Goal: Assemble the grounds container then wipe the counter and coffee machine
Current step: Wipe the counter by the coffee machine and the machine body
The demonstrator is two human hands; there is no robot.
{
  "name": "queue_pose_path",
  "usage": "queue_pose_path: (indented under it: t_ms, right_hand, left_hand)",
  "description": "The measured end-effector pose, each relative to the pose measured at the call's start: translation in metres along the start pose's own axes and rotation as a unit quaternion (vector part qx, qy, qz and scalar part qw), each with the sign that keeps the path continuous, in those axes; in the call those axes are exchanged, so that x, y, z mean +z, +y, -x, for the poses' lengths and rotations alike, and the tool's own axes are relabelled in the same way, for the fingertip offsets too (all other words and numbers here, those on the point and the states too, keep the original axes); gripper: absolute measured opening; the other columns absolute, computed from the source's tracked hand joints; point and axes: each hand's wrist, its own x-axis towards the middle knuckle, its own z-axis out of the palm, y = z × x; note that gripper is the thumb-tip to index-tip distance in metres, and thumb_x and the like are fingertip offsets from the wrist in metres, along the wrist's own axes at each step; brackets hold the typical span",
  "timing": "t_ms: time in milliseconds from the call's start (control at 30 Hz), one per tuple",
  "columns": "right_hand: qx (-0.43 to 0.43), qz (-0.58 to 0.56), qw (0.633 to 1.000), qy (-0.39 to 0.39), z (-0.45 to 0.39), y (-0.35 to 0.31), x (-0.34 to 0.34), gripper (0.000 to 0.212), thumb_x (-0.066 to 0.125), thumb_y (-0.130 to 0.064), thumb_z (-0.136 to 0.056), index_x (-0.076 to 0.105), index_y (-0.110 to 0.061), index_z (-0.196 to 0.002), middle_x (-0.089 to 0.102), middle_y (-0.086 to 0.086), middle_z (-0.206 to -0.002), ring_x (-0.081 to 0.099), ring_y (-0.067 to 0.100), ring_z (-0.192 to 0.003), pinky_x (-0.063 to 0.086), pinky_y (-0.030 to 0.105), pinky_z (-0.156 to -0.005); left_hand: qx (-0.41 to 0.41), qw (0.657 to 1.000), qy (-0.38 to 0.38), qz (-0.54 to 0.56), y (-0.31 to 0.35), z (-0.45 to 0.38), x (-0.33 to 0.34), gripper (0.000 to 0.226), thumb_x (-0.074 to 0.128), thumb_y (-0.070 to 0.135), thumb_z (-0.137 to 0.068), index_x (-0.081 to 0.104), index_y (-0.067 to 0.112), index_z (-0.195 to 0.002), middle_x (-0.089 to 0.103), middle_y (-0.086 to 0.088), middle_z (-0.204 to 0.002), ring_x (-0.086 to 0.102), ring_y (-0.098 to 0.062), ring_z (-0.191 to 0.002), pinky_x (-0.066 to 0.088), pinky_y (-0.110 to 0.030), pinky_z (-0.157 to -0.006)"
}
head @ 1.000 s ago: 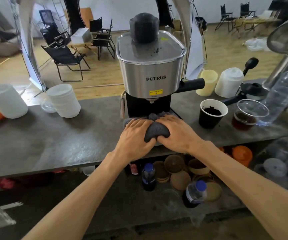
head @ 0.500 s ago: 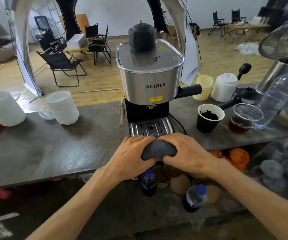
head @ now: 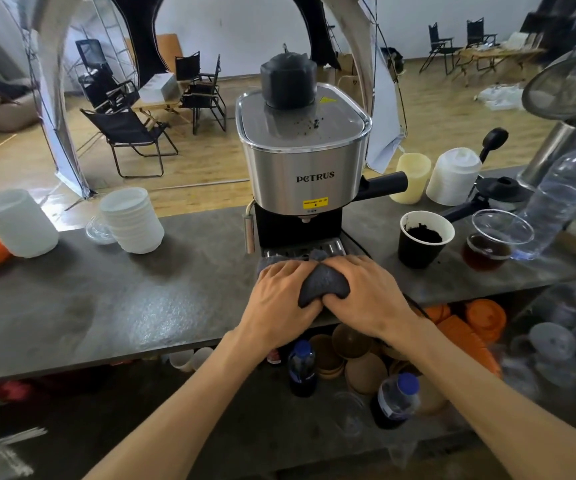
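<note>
Both your hands press a bunched dark grey cloth (head: 324, 284) onto the front lip of the coffee machine (head: 302, 168) drip tray, near the worktop (head: 106, 306) front edge. Your left hand (head: 279, 299) and right hand (head: 366, 296) each curl around the cloth. A black cup (head: 421, 242) of grounds stands near on your right; bare worktop stretches left.

A makeshift coffee stand inside a big, bare hall.

I stand at a long grey counter (head: 106, 306) with an espresso machine (head: 302, 168) on it, stacks of white cups (head: 132, 220) and a paper cup of used grounds (head: 425, 237) beside it. Bottles (head: 302, 368) and brown lids (head: 352, 341) fill the shelf under it. Beyond the counter I see a wooden floor (head: 210, 168), folding chairs (head: 130, 140) and a low table (head: 501, 55) against a white wall.
</note>
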Motion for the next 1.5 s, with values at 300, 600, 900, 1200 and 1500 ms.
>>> queue_pose_path:
  t_ms: [300, 600, 900, 1200, 1500]
  right_hand:
    - [-0.013, -0.005, 1.0, -0.002, 0.029, 0.0, 0.007, 0.064, 0.066, -0.039, -0.076, 0.055, -0.018, -0.135, 0.062, 0.001, -0.131, 0.054, 0.017, -0.123, 0.035, 0.025, -0.107]
    - [-0.002, -0.093, 0.995, -0.045, 0.074, 0.021, 0.001, 0.065, 0.065, -0.035, -0.079, 0.05, -0.025, -0.141, 0.058, -0.006, -0.137, 0.05, 0.004, -0.127, 0.042, 0.033, -0.109]
    - [0.086, 0.004, 0.993, 0.084, 0.076, 0.069, -0.04, 0.079, 0.076, -0.012, -0.075, 0.042, -0.018, -0.146, 0.05, 0.01, -0.145, 0.048, 0.027, -0.131, 0.042, 0.048, -0.107]
    - [0.078, 0.172, 0.98, -0.063, 0.051, 0.084, -0.032, 0.074, 0.066, -0.026, -0.083, 0.035, -0.021, -0.15, 0.035, 0.006, -0.157, 0.034, 0.028, -0.141, 0.036, 0.043, -0.108]
    - [0.037, 0.241, 0.966, -0.086, 0.074, 0.062, -0.037, 0.065, 0.065, -0.028, -0.081, 0.046, -0.019, -0.142, 0.046, 0.002, -0.149, 0.033, 0.025, -0.141, 0.032, 0.04, -0.108]
  left_hand:
    - [0.035, 0.999, -0.002, -0.014, 0.002, 0.025, 0.003, 0.059, 0.062, 0.045, -0.08, 0.056, 0.02, -0.133, 0.061, 0.003, -0.127, 0.053, -0.016, -0.118, 0.036, -0.031, -0.106]
    - [0.017, 0.998, -0.009, 0.066, 0.036, 0.056, 0.013, 0.06, 0.072, 0.027, -0.081, 0.051, 0.021, -0.137, 0.057, 0.005, -0.133, 0.051, -0.009, -0.122, 0.043, -0.027, -0.103]
    - [0.03, 0.998, 0.019, -0.052, 0.109, -0.017, 0.061, 0.068, 0.073, 0.023, -0.081, 0.044, 0.012, -0.141, 0.049, -0.014, -0.144, 0.047, -0.029, -0.131, 0.041, -0.041, -0.108]
    - [-0.029, 0.98, -0.134, -0.147, 0.114, -0.044, 0.094, 0.072, 0.053, 0.032, -0.093, 0.021, 0.0, -0.15, 0.027, -0.024, -0.155, 0.026, -0.035, -0.144, 0.022, -0.042, -0.119]
    - [0.05, 0.989, -0.095, -0.101, 0.098, -0.008, 0.089, 0.056, 0.058, 0.027, -0.086, 0.045, 0.006, -0.136, 0.05, -0.015, -0.139, 0.046, -0.029, -0.131, 0.034, -0.038, -0.112]
